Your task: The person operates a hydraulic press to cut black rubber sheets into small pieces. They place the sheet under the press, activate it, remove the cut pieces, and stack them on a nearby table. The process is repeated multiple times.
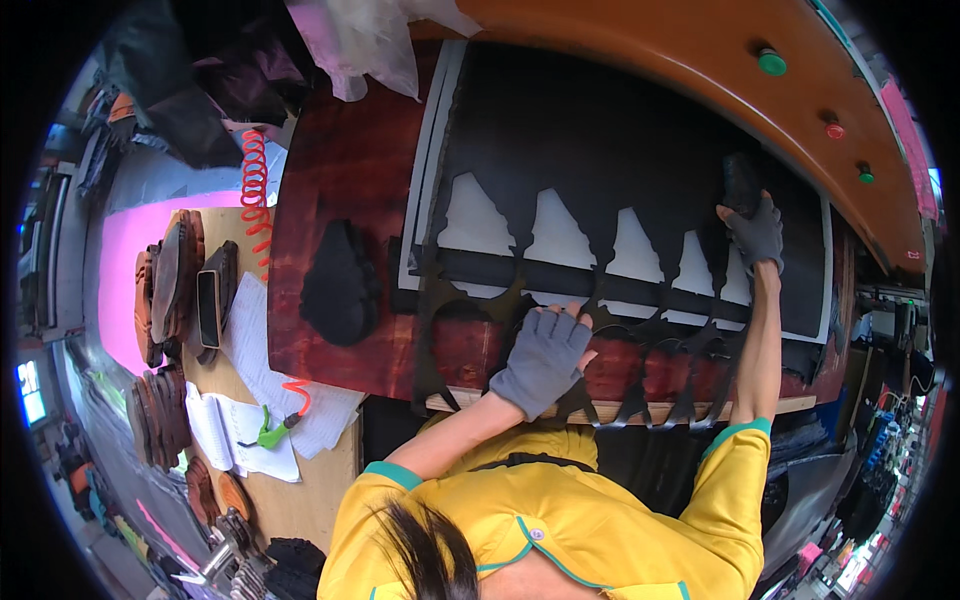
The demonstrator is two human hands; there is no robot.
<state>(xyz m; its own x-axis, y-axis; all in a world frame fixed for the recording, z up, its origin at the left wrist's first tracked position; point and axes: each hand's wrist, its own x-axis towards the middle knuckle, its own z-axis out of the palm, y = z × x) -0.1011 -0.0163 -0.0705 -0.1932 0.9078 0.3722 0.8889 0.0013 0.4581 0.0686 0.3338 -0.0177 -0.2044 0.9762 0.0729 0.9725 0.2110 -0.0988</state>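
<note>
Plainly, the dark red board (345,150) bears the black sheet (600,125). Over the sheet's near, cut edge lies the left hand (545,350), palm down; whether it pinches anything is hidden. The right hand (757,232) grips the near end of the dark block (740,182), at the sheet's right. Good placing probably means flat material, the block close to the pale openings (565,232) without overlap.

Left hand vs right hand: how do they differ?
The left hand is over the cut-out near edge of the black sheet; the right hand is farther out. The right hand grips a dark block; the left hand shows none. Both wear grey fingerless gloves.
</note>
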